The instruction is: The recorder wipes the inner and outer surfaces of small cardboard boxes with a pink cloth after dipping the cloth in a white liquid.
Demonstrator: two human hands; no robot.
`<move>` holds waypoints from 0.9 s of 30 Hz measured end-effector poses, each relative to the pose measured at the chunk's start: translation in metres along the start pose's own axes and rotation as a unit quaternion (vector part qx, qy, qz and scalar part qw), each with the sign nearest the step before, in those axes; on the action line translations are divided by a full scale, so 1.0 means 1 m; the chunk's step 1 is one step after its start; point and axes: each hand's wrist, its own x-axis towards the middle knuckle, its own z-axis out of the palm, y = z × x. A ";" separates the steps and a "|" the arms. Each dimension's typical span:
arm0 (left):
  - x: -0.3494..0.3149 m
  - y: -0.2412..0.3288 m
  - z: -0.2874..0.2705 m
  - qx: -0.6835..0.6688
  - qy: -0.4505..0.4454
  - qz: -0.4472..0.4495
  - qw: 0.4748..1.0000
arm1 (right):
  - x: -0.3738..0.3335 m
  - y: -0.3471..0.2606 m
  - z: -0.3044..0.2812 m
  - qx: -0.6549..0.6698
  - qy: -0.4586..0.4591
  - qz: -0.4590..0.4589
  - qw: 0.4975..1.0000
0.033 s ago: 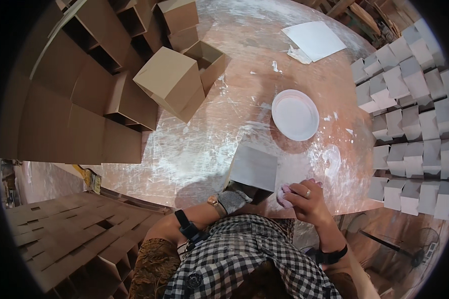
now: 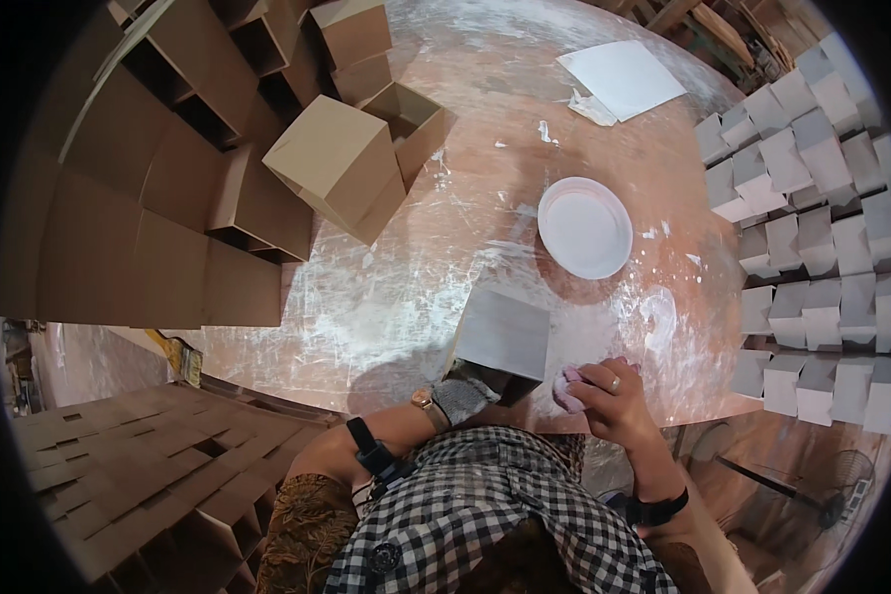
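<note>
A small box (image 2: 505, 335) with a white-grey painted top lies on the table's near edge, its dark open side toward me. My left hand (image 2: 463, 398), in a grey knit glove, is closed on the box's near left edge, and its fingertips are hidden at the opening. Just right of the box, my bare right hand (image 2: 612, 401) is closed round a soft pinkish wad (image 2: 568, 389); whether it is sponge or cloth I cannot tell. The wad is apart from the box. Beyond that hand stands a round shallow white dish (image 2: 586, 230) with white stuff inside.
Brown open boxes (image 2: 332, 158) are stacked at the left, more brown boxes (image 2: 158, 436) at the lower left. Rows of white-coated boxes (image 2: 822, 297) line the right. A white sheet (image 2: 624, 79) lies at the back, a paintbrush (image 2: 180, 356) at the left edge, a fan (image 2: 832, 495) lower right.
</note>
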 end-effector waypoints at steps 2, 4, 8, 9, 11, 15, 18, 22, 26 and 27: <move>-0.002 -0.001 -0.003 0.005 -0.001 0.000 1.000 | -0.011 0.001 0.005 0.013 0.041 0.058 0.997; 0.003 -0.001 -0.008 0.009 -0.001 0.010 1.000 | -0.026 0.003 0.018 0.052 0.103 0.100 0.988; 0.011 -0.004 -0.026 0.044 0.013 0.025 0.999 | -0.025 -0.011 0.037 0.267 0.276 0.247 0.890; 0.013 -0.004 -0.035 0.061 0.020 0.029 0.998 | -0.026 -0.009 0.039 0.268 0.283 0.246 0.887; 0.022 0.000 -0.054 0.094 0.033 0.028 0.995 | -0.030 -0.004 0.043 0.310 0.290 0.308 0.851; 0.027 0.000 -0.070 0.031 -0.056 -0.067 0.996 | -0.017 0.007 0.045 0.298 0.301 0.325 0.846; 0.013 -0.025 -0.030 -0.028 -0.022 -0.090 0.995 | 0.012 0.021 0.038 0.188 0.309 0.234 0.902; 0.036 -0.014 -0.044 -0.010 0.056 0.049 0.997 | 0.067 0.026 0.023 0.180 0.229 0.115 0.950; 0.058 -0.008 -0.071 0.103 -0.237 -0.029 0.965 | 0.095 0.024 0.030 0.139 0.120 0.059 0.981; 0.052 -0.013 -0.078 -0.027 -0.187 -0.084 0.978 | 0.090 0.028 0.037 0.138 0.133 0.054 0.980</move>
